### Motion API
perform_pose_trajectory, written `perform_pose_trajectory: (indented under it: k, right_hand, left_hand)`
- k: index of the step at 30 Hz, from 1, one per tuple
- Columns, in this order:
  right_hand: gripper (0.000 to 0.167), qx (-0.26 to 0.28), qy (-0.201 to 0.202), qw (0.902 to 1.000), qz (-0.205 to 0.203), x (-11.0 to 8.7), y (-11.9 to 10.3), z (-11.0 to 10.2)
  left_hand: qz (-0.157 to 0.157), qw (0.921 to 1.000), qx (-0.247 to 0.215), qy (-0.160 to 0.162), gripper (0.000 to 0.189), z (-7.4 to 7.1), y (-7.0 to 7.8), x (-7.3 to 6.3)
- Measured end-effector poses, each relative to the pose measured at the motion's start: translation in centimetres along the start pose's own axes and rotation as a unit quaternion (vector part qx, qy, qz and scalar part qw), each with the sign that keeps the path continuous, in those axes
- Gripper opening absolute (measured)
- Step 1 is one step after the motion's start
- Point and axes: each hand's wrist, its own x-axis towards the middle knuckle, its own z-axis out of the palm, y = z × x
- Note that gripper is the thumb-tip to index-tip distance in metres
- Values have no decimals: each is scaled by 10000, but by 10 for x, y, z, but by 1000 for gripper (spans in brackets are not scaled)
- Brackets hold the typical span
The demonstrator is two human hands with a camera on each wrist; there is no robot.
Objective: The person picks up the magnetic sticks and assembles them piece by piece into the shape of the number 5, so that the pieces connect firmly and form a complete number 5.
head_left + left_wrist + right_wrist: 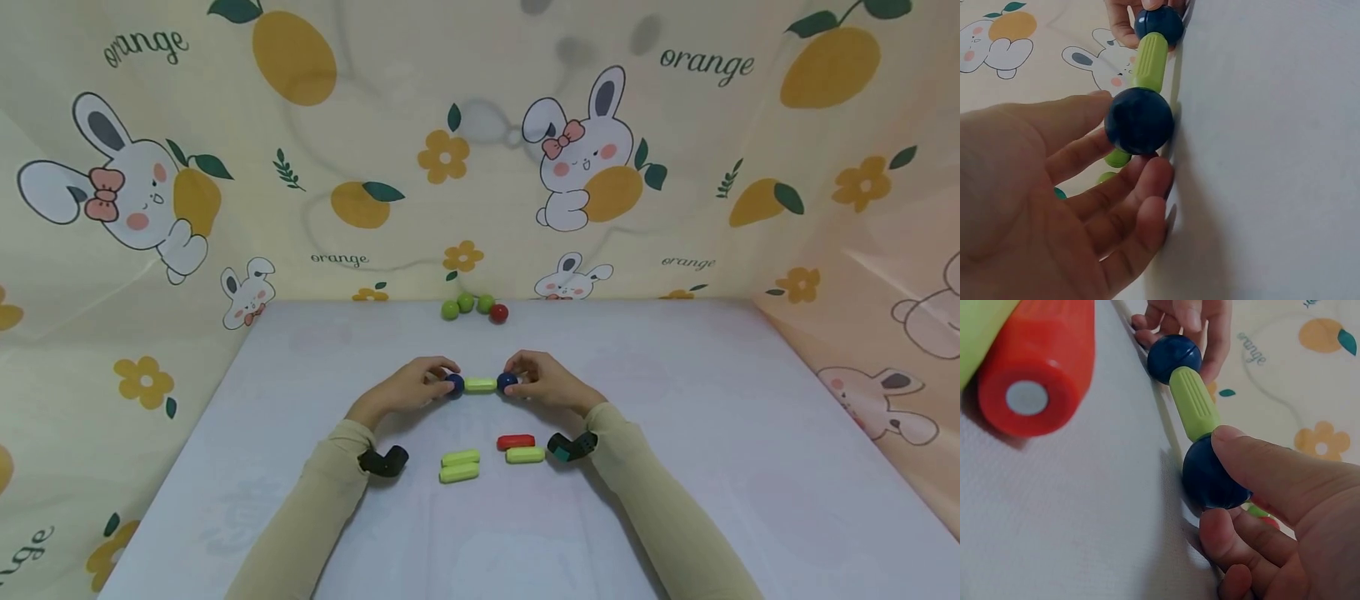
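A light green rod (480, 384) joins two dark blue balls in one straight piece, low over the white table. My left hand (411, 385) pinches the left blue ball (1139, 121) between thumb and fingers. At the other end, my right hand (553, 383) holds the right blue ball (1215, 472) the same way, thumb on its near side in the right wrist view. The rod's ends meet both balls, and its ridged side shows in both wrist views.
Nearer the body lie two green rods (460, 472) side by side, and right of them a red rod (516, 442) against another green rod (525, 455). Several green balls (466, 302) and a red ball (498, 313) sit at the table's back edge, before the printed cloth.
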Motion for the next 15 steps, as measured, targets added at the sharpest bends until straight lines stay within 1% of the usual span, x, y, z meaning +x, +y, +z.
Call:
perform_pose_trajectory:
  k: [5,8,12,15]
  right_hand:
    - [30,24,29,10000,43,0,1,-1]
    - [30,51,41,10000,50,0,2,-2]
    - [31,58,40,10000,26,1,4,-2]
    - [31,61,58,10000,14,1,6,-2]
  left_hand:
    - [5,9999,-90,-100,38,-6,0,-2]
    - [63,9999,-131,-52,39,-11,1,-5]
    - [272,9994,-162,105,39,-20,3,-12]
    - [449,9987,-107,216,39,-26,9,-17]
